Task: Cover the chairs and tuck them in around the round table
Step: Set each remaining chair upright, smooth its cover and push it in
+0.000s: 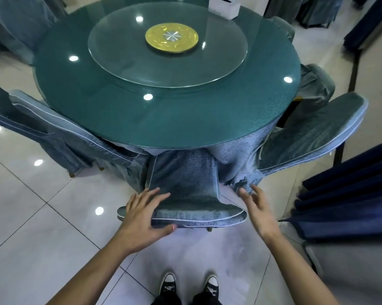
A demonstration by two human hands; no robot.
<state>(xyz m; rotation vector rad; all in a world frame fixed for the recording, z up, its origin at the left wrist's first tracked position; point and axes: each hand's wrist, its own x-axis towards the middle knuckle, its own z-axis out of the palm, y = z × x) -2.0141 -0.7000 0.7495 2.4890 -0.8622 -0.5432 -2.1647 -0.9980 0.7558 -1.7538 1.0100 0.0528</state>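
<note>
While the left hand (144,219) lies over the left end of the covered chair's top rail, fingers spread across the front and thumb pressed under the back edge so that it clasps the padded rail, the right hand (259,209) hovers just off the right end with fingers loosely apart, holding nothing. The chair (185,190) stands directly in front of the person, its back facing them and its seat already partly under the rim of the round table (93,106). Its blue-grey cover (183,172) is pulled down over the back, white piping running along the edges. Neighbouring covered chairs lean in at left (53,128) and right (313,133).

The cover looks like soft, slightly slick fabric that would shift or wrinkle if dragged on its own, so the better hold is probably the stiff rail beneath it, one hand at each end. The chair seems light enough to slide on the glossy tile floor (42,216), though its legs may skid or snag the table skirt (234,157) hanging beside the seat.
</note>
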